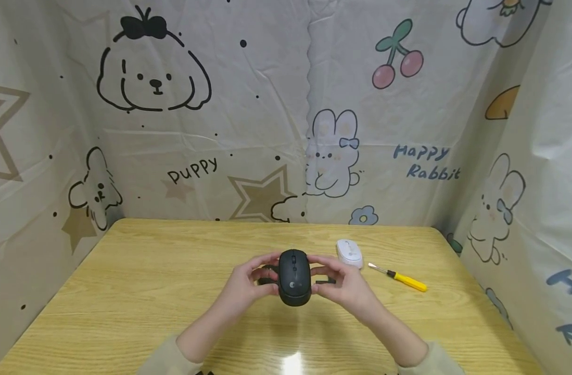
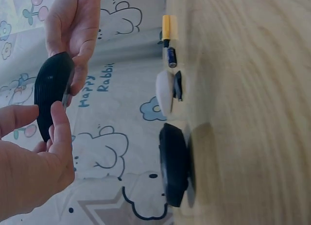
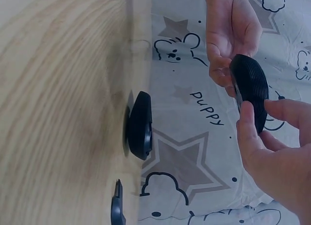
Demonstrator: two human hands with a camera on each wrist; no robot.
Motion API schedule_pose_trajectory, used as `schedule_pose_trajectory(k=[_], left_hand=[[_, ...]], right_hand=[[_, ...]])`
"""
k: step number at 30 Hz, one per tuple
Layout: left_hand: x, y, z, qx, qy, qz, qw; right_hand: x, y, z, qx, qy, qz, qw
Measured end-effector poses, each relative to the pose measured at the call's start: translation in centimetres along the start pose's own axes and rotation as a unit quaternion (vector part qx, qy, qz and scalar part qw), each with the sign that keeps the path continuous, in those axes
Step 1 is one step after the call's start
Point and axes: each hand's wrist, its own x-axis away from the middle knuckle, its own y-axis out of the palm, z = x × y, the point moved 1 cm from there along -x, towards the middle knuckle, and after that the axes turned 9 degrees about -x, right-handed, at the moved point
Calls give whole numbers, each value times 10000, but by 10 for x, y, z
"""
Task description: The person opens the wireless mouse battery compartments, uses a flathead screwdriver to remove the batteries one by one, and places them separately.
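Sleeves (image 1: pixel 170 357) nearest. Black mouse (image 1: pixel 294 278) held up off the table (image 1: pixel 140 291), between left hand (image 1: pixel 246 278) and right hand (image 1: pixel 348 282); thumb and fingers of each clamped on its sides. Judgement: matched, light pressure on both flanks, fingers clear of the top, should keep it steady. White mouse (image 1: pixel 350 252), screwdriver (image 1: pixel 403 278) behind, to the right.

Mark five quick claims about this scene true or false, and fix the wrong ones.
1. The left hand and right hand both hold a dark mouse. True.
2. That mouse rests on the table. False: it is held above the table.
3. In the head view, the screwdriver lies right of the white mouse. True.
4. The screwdriver's handle is red. False: the handle is yellow.
5. Another dark object is on the table. True.
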Motion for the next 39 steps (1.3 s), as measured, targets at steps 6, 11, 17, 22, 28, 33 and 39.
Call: schedule_pose_trajectory(k=[6,11,17,22,28,33,39], left_hand=[[3,-1,-6,-13,68,-71,10000],[5,-1,-8,-21,18,-35,10000],[6,1,-9,-16,10,25,10000],[7,0,-10,-4,149,-54,9999],[7,-2,-11,17,355,-170,9992],[7,-2,-12,-26,440,-176,9989],[7,-2,-11,-38,300,-40,9995]], right_hand=[[0,2,9,-228,-225,-100,9994],[0,3,14,-221,-340,70,9992],[1,5,17,-275,-506,62,9983],[2,5,17,-279,-643,39,9975],[3,5,15,-357,-684,-20,9970],[4,6,14,-697,-415,4,9967],[5,8,14,-569,-701,-43,9959]])
